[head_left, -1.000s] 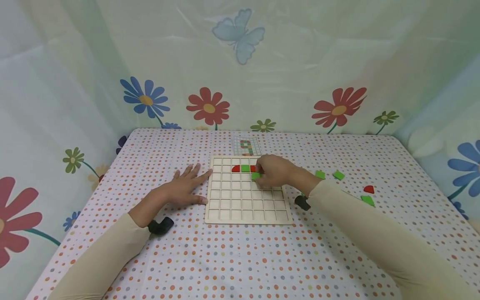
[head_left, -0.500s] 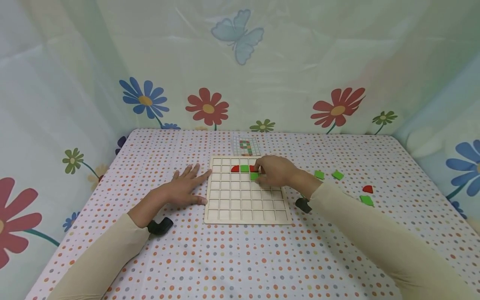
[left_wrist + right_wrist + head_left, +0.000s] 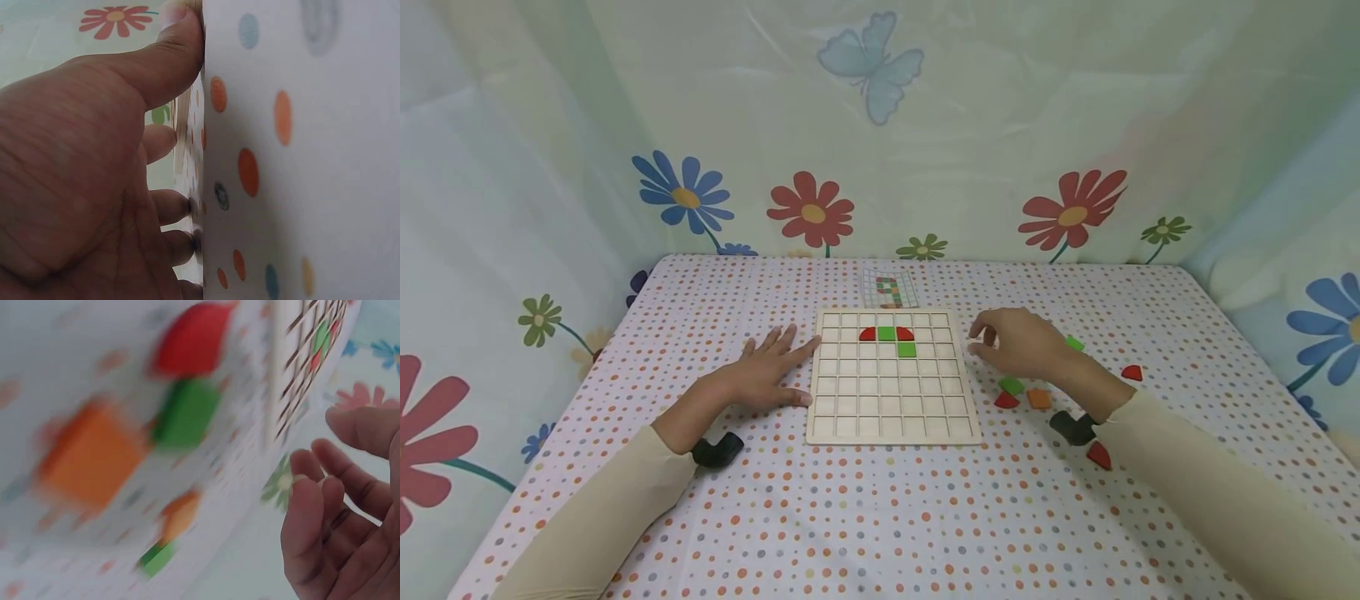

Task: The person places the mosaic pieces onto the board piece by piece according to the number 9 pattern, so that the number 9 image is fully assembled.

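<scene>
My left hand (image 3: pixel 763 379) lies with fingers spread on the dotted cloth, its thumb and index fingertips at the left edge of a wooden grid board (image 3: pixel 868 408). Near the board's far side sit a red quarter-circle tile (image 3: pixel 868 334), a green square tile (image 3: pixel 887 333) and a second red tile (image 3: pixel 905 334) in one row. Below that last one is another green tile (image 3: pixel 907 349). Just off the board's right edge hovers my right hand (image 3: pixel 1018 342), fingers loosely bent. The right wrist view shows nothing between its thumb and fingers (image 3: pixel 306 512).
Loose pieces lie right of the board: a green tile (image 3: pixel 1011 385), a red one (image 3: pixel 1007 401), an orange square (image 3: pixel 1039 398) and others around the right forearm. Behind the board lies a printed pattern card (image 3: pixel 889 289). A flowered curtain (image 3: pixel 970 125) hangs behind the table.
My right hand has let go of the board's tiles and moved right, off the board, uncovering the red and green tiles and some loose pieces. The left hand stays in place.
</scene>
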A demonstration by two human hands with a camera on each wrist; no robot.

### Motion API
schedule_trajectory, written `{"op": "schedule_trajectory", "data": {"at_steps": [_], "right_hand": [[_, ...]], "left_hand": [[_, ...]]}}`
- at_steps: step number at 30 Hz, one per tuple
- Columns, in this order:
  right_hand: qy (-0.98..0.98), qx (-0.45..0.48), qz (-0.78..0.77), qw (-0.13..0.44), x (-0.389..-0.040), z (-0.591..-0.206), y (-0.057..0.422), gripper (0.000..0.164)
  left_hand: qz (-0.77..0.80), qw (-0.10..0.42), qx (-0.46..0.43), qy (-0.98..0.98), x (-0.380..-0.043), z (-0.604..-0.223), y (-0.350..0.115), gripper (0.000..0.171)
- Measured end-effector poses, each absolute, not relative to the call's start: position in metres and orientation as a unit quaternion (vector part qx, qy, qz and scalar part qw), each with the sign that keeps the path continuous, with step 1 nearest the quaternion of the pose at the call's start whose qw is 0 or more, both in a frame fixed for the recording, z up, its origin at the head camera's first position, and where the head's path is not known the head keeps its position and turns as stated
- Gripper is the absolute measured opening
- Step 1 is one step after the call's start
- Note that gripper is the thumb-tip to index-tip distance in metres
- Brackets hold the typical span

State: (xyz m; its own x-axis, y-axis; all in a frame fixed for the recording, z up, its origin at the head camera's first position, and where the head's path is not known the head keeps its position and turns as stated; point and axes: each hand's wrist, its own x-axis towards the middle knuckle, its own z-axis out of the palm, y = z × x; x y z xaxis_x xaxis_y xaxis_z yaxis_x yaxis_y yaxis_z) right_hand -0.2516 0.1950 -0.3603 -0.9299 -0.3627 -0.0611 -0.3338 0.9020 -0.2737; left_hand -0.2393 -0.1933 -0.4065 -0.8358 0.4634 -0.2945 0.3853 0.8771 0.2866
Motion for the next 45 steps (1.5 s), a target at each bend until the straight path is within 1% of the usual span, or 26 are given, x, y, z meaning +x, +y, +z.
{"op": "schedule_trajectory", "data": {"at_steps": [3,8,13,19,23,32,38,42,45], "right_hand": [[0.979,-0.148,-0.128,0.051,-0.246,-0.361,0.220,0.027],[0.989,-0.090,-0.109,0.052,-0.240,-0.368,0.255,0.036],[0.989,-0.055,-0.122,0.069,-0.240,-0.379,0.268,0.042],[0.985,-0.076,-0.135,0.071,-0.243,-0.386,0.261,0.039],[0.988,-0.069,-0.122,0.069,-0.245,-0.387,0.256,0.037],[0.992,-0.054,-0.095,0.061,-0.253,-0.389,0.253,0.039],[0.990,-0.057,-0.100,0.076,-0.256,-0.384,0.249,0.040],[0.986,-0.082,-0.120,0.077,-0.256,-0.373,0.234,0.039],[0.979,-0.113,-0.140,0.091,-0.254,-0.368,0.214,0.035]], "left_hand": [[0.108,0.183,0.220,0.952,-0.239,-0.405,-0.194,0.092],[0.108,0.184,0.222,0.951,-0.239,-0.405,-0.195,0.092],[0.112,0.183,0.222,0.951,-0.238,-0.403,-0.196,0.091],[0.110,0.181,0.225,0.951,-0.239,-0.407,-0.196,0.092],[0.112,0.182,0.228,0.950,-0.240,-0.411,-0.196,0.093],[0.113,0.182,0.226,0.950,-0.240,-0.407,-0.194,0.091],[0.112,0.183,0.226,0.950,-0.238,-0.406,-0.194,0.092],[0.112,0.181,0.226,0.951,-0.238,-0.405,-0.194,0.091],[0.114,0.181,0.227,0.950,-0.237,-0.406,-0.193,0.091]]}}
